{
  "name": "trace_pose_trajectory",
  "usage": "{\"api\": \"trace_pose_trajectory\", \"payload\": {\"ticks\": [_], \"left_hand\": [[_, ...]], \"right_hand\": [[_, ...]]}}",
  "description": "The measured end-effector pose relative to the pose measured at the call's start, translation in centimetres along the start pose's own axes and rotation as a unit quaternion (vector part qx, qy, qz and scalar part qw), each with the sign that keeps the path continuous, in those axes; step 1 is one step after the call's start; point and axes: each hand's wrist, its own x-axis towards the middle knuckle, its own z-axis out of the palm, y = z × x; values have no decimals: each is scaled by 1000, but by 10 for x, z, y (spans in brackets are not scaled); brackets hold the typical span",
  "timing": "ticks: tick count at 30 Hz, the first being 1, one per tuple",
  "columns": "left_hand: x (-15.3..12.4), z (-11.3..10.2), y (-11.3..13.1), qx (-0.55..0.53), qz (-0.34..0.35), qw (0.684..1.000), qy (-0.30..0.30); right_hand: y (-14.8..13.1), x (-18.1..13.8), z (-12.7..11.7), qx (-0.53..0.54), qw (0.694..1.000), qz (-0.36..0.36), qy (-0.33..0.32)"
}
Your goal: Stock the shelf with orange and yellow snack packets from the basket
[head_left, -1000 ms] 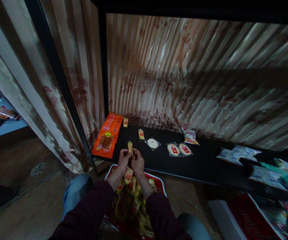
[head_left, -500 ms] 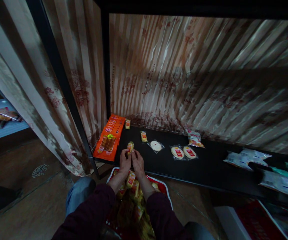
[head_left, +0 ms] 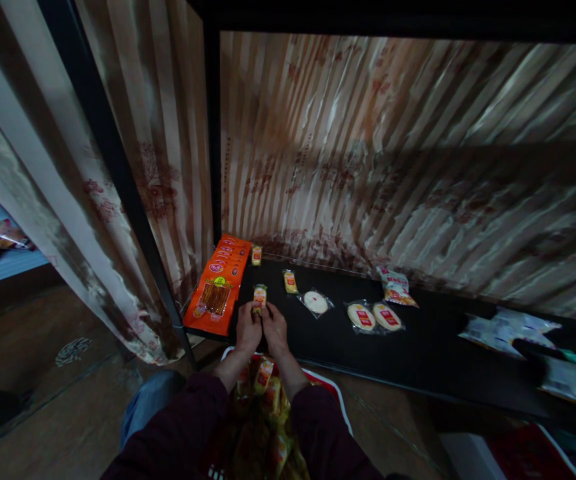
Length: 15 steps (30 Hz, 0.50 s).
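Note:
Between the fingertips of my left hand (head_left: 249, 328) and my right hand (head_left: 274, 328) is a small yellow wrapped snack cake (head_left: 259, 297) with a red label, upright over the front edge of the black shelf (head_left: 328, 343). Both hands pinch its lower end. Just below my wrists stands a red basket with a white rim (head_left: 341, 400), filled with similar yellow packs (head_left: 265, 375). Left of my hands lies a row of overlapping orange snack bags (head_left: 214, 293). Two more yellow packs rest farther back, one by the orange bags (head_left: 257, 255) and another to the right (head_left: 291, 282).
Round white wrapped pastries (head_left: 315, 303) lie right of my hands, two with red labels (head_left: 362, 317). A red and white bag (head_left: 397, 287) leans near the curtain (head_left: 318, 147). Pale bags (head_left: 511, 330) are at far right. A black post (head_left: 133, 200) rises at left.
The yellow pack in my fingers has turned from tilted to nearly upright. My hands stay together at the shelf's front edge. The whole view has shifted slightly.

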Motion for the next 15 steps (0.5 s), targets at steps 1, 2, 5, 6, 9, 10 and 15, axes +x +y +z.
{"api": "trace_pose_trajectory", "payload": {"ticks": [1,2,5,6,9,10,15], "left_hand": [[1,0,0,17,7,1000,-2],[3,1,1,36,14,999,-5],[8,2,1,74,29,997,-9],[9,2,1,71,29,997,-9],[15,2,1,56,34,998,-10],[18,2,1,52,37,998,-11],[26,3,-1,19,42,999,-8]], "right_hand": [[0,1,1,-12,1000,-1,4],[0,2,2,-24,1000,0,6],[0,7,5,-54,999,7,5],[0,8,6,-59,998,7,3],[-1,15,10,-66,998,4,1],[-1,17,11,-68,998,3,3],[0,26,19,-58,998,-9,22]]}}
